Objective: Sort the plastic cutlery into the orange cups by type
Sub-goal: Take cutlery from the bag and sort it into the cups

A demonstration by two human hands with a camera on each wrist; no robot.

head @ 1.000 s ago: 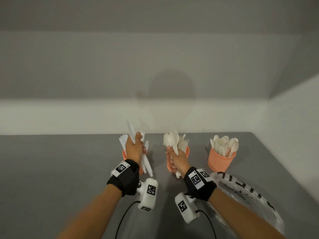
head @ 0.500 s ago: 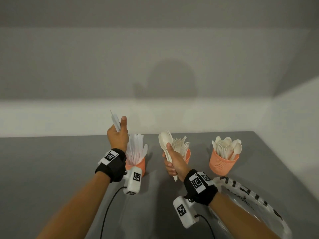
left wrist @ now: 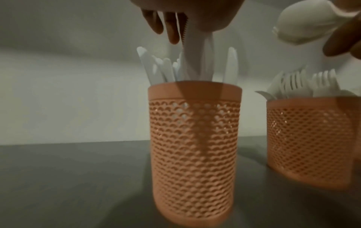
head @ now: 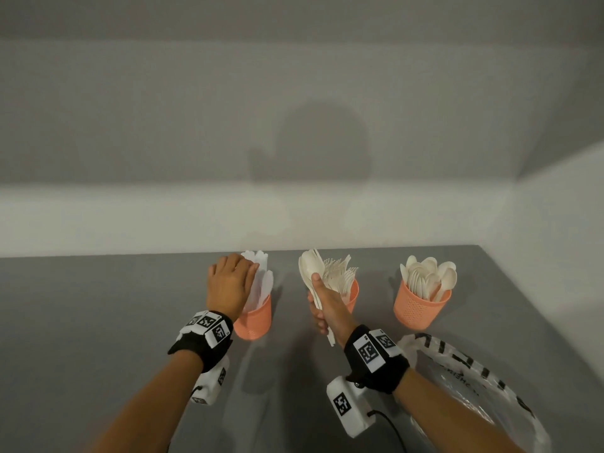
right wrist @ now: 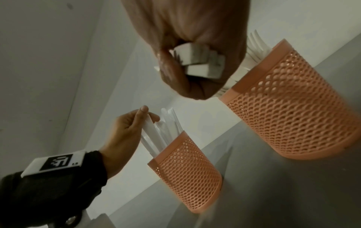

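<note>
L wrist cam: serrated knife (left wrist: 192, 46) pinched, R: spoon handles (right wrist: 199, 61) fisted

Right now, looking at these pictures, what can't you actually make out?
- Left hand, head view: its back hides the grip on the knife.
- Knife cup, left wrist view: the mesh wall hides how deep the knife sits.
- Bundle of spoons, right wrist view: the right hand covers all but the handle ends; count unclear.
- Plastic bag, head view: cut by the edge.
</note>
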